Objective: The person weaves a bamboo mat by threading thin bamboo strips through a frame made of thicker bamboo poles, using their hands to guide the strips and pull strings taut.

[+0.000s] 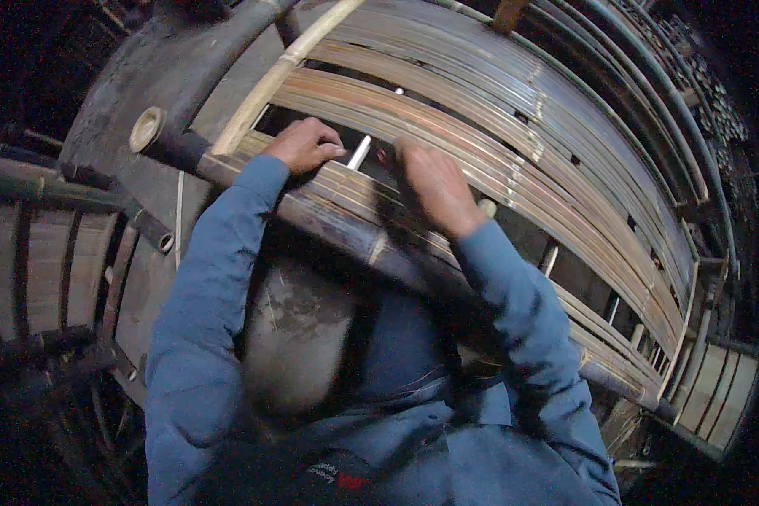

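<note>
A bench-like bamboo frame with long, narrow bamboo slats point(447, 126) spreads out in front of me. My left hand point(305, 145) is at its near left part, with curled fingers and the thumb drawn in over the near slats. To its right, my right hand point(438, 187) reaches over the same slats, its fingers bent and pressed together, slightly blurred. What either hand grips, if anything, is hidden. Between the hands a pale crosspiece point(359, 153) shows in the dark gap between slat bands. A thick, dark bamboo pole point(337, 223) runs along the near edge, below both hands.
A pale bamboo strip point(282, 72) crosses the slats at the left end. Beyond it, a cut bamboo pole end point(148, 129) sticks out. Another slatted bamboo piece point(46, 261) stands at the far left. Dark bamboo poles point(649, 93) border the far right side.
</note>
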A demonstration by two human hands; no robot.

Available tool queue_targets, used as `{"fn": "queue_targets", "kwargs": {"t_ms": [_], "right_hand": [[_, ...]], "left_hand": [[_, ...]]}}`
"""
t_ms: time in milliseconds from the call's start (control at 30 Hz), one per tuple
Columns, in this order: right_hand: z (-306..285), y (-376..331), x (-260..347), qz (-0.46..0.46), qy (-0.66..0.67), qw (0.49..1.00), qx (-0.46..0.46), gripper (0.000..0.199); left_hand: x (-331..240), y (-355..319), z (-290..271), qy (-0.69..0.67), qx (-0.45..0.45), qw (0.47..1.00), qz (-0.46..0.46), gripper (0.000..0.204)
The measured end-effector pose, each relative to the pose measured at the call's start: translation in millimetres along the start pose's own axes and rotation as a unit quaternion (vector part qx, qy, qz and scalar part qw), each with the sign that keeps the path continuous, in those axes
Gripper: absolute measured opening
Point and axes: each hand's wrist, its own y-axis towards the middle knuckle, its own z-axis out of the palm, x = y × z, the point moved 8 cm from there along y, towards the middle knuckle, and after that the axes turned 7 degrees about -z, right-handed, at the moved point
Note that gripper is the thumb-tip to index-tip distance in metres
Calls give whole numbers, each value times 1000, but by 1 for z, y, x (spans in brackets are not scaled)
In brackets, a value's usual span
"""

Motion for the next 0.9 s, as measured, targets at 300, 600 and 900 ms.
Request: {"fn": "queue_targets", "kwargs": {"t_ms": [300,600,900], "right_hand": [[74,43,-6,219,-27,975,-12,20],[81,44,-26,309,79,947,40,22],[93,47,-26,332,111,936,36,23]], "left_hand": [[8,-32,0,-90,-52,994,15,30],[-8,-31,-5,-58,-68,996,15,24],[-9,-31,-5,-45,-63,997,13,25]]}}
